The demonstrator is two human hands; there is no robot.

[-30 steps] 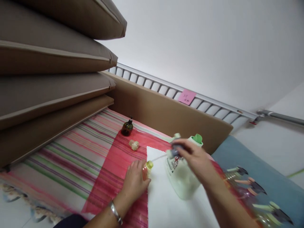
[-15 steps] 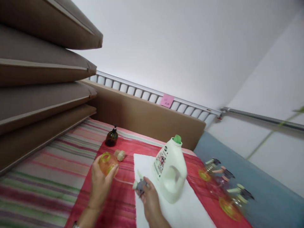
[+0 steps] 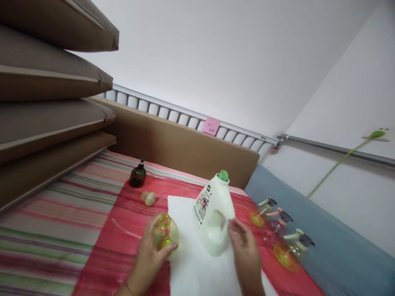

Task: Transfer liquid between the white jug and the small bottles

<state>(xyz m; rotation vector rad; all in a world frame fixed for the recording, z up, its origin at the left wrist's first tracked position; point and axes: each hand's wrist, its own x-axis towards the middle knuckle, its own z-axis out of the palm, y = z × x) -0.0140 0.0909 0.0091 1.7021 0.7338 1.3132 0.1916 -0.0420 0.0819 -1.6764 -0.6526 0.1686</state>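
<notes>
The left hand (image 3: pixel 151 257) holds a small yellow bottle (image 3: pixel 166 233); its fingers are closed around the body, with the open neck turned toward the camera. The bottle is just above the left edge of the white cloth (image 3: pixel 197 263), at about 9 o'clock from the jug (image 3: pixel 214 216). The right hand (image 3: pixel 245 250) is open, fingers spread, and its fingertips are at the lower side of the jug; I cannot tell if they touch it.

The bottle looks like thin clear plastic, so I judge it light, a little slippery, and easy to squeeze out of shape; the body is the best place to hold it. The jug seems heavier and stiff, with a moulded handle on its side for holding.

The surface is a bed with a striped sheet (image 3: pixel 52 230) and a red cloth (image 3: pixel 123 234) over it, so it is soft and things may tip over. A brown pump bottle (image 3: pixel 137 176) stands at 11 o'clock, with a small cap (image 3: pixel 148 198) near it. Spray bottles (image 3: pixel 277 230) lie at 3 o'clock. Brown cushions (image 3: pixel 46 94) are stacked on the left, under a white wall (image 3: pixel 216 53).
</notes>
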